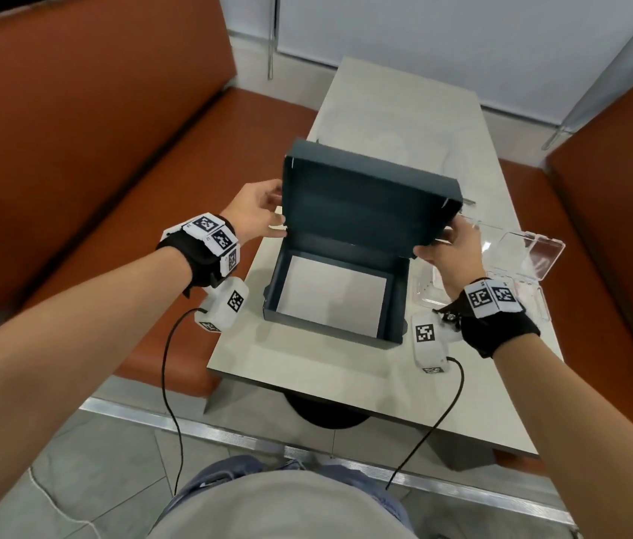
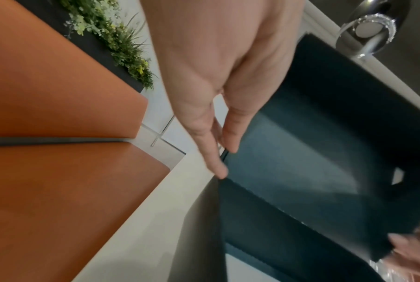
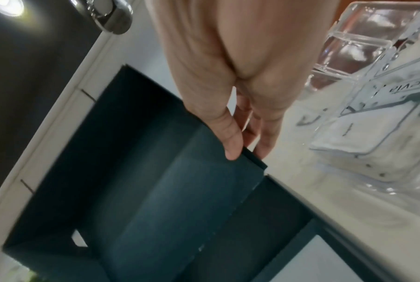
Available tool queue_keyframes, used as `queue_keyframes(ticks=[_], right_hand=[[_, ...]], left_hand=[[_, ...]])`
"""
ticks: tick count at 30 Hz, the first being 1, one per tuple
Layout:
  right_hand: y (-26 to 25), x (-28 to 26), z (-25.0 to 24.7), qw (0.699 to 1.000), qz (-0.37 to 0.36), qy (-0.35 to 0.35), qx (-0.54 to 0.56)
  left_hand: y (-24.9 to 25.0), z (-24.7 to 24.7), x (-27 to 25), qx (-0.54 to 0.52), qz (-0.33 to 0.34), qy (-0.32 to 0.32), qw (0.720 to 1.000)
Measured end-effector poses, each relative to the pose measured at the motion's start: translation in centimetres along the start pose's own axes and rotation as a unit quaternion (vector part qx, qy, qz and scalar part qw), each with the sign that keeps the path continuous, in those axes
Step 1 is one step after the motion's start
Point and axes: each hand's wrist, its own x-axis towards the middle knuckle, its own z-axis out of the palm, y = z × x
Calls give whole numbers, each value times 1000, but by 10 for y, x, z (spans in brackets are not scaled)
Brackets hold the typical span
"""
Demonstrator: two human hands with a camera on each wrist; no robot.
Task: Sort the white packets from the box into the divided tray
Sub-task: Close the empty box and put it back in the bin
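A dark teal box (image 1: 326,326) stands on the table with its hinged lid (image 1: 365,204) raised. My left hand (image 1: 278,217) pinches the lid's left edge, thumb inside and fingers outside; the left wrist view shows the same grip (image 2: 224,158). My right hand (image 1: 433,247) pinches the lid's right edge, and the right wrist view shows its thumb on the lid's inner face (image 3: 249,150). A flat white layer (image 1: 330,293) covers the box floor. Right of the box lies the clear divided tray (image 1: 532,254), with white packets (image 3: 363,137) in it.
The pale table (image 1: 404,110) is narrow, with its near edge (image 1: 307,379) close to my body. Orange bench seats flank it on the left (image 1: 73,149) and right (image 1: 618,227). A planter with greenery (image 2: 122,42) sits behind the left bench.
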Motion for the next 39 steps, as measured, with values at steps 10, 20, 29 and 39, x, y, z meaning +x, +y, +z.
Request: queue_keyframes(ticks=[10, 20, 29, 39], right_hand=[[32, -20, -11, 989, -50, -49, -129], [50, -32, 4, 977, 134, -106, -124], [39, -44, 20, 965, 218, -118, -81], [-55, -11, -49, 972, 88, -195, 97]], left_hand=[[-14, 9, -9, -107, -114, -19, 987], [-70, 30, -10, 106, -207, -71, 970], [-63, 45, -18, 4, -153, -44, 987], [50, 33, 8, -154, -65, -10, 986]])
